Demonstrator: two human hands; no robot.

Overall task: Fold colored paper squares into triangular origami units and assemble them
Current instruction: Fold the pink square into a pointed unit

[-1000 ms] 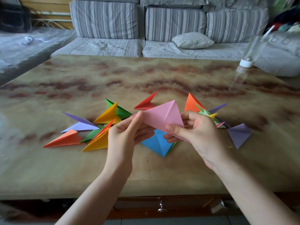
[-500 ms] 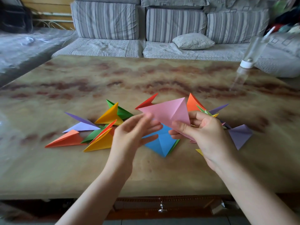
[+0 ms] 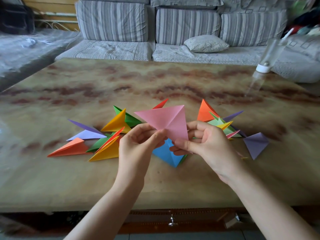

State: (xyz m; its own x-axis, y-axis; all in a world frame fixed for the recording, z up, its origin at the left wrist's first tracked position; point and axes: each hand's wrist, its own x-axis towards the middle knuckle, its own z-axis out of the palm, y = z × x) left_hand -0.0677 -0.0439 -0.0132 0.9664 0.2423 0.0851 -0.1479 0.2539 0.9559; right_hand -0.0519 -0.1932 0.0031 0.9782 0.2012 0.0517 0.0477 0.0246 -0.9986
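Left hand (image 3: 136,149), right hand (image 3: 211,146): apparent pinch on pink paper (image 3: 164,118)

Wide open run across the far half of the brown-veined marble-patterned tabletop (image 3: 155,80), from the left edge towards the right. Blocked only near the far right corner by a clear plastic bottle (image 3: 263,66), blurred, probably standing upside down on its white cap.

Nearer, crowded on the left by a cluster of orange, purple, yellow and green folded paper points (image 3: 107,135), several sticking up. Crowded on the right by a heap of orange, pale green and yellow folded points (image 3: 218,123), with a lone purple folded paper unit (image 3: 255,144) just beside it and a narrow lane between.

Middle gap filled by the left hand (image 3: 136,146) and right hand (image 3: 207,144), both pinching a pink folded paper triangle (image 3: 166,122) above a flat blue folded paper unit (image 3: 166,153).

Open again along the near strip, crossed by two forearms.
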